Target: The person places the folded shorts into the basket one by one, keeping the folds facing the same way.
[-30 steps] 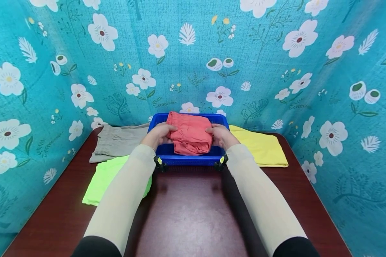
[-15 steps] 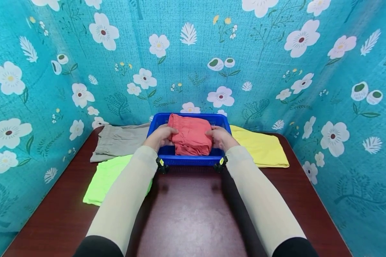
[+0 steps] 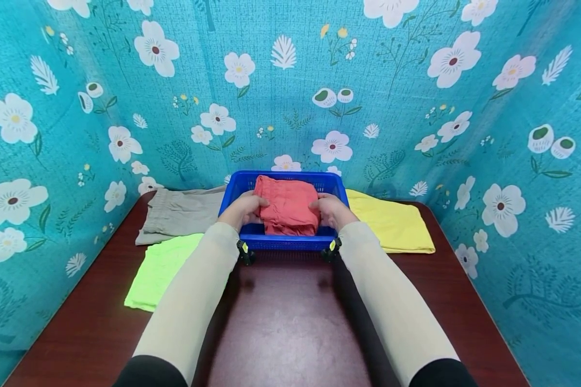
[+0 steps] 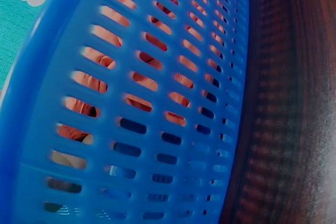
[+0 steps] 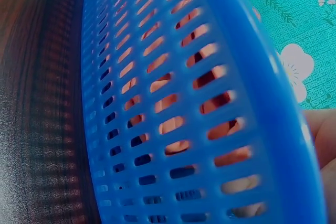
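Note:
A folded coral-red garment (image 3: 290,207), with a gathered band along its left edge, sits within the blue plastic basket (image 3: 290,242) in the head view. My left hand (image 3: 244,208) grips its left side, thumb on top and fingers underneath. On the opposite side my right hand (image 3: 333,209) holds it the same way. Both wrist views are mostly filled by the basket's slotted wall (image 4: 173,98), and red cloth shows through the slots. Part of my right hand (image 5: 323,145) appears past the rim in the right wrist view.
Left of the basket lie folded grey shorts (image 3: 179,212) and a neon-green folded garment (image 3: 162,269) partly under my left sleeve. A yellow folded garment (image 3: 392,223) lies to the right. The dark red-brown table (image 3: 290,317) is bordered by a blue floral curtain (image 3: 290,107).
Both hands have lowered the red garment slightly deeper into the basket, and it now lies flatter. The other garments have stayed in place.

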Motion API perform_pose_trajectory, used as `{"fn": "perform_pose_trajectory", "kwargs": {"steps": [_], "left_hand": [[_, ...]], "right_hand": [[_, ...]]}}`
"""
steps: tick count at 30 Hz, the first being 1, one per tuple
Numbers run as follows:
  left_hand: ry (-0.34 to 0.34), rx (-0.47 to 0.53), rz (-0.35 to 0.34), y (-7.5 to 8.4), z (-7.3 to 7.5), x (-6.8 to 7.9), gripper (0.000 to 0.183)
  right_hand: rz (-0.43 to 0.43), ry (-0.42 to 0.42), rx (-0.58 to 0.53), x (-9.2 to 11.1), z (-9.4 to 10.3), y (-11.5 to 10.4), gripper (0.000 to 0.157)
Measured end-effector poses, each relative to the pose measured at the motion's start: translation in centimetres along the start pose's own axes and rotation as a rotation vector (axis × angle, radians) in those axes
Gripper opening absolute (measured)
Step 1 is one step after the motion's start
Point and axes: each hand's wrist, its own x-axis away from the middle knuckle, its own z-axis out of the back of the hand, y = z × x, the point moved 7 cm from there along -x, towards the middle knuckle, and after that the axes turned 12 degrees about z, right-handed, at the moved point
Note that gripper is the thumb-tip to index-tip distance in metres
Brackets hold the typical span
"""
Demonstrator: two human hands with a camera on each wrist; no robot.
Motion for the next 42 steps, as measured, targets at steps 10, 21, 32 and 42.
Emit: {"fn": "perform_pose_trajectory", "kwargs": {"steps": [10,21,32,42], "left_hand": [[0.016,-0.079,-0.022,0.2,0.2,-0.3,0.055],[0.029,-0.116,-0.011,0.0,-0.1,-0.6,0.056],[0.033,-0.163,0.034,-0.3,-0.5,-0.9,0.059],[0.045,-0.171,0.063,-0.4,-0.6,-1.1,0.058]], "right_hand": [[-0.005,0.015,0.060,0.1,-0.4,0.2,0.061],[-0.005,0.029,0.153,0.0,-0.5,0.6,0.067],[0.001,0.045,0.349,-0.9,-0.1,1.4,0.034],[0.002,0.086,0.509,-0.5,0.0,1.0,0.022]]}}
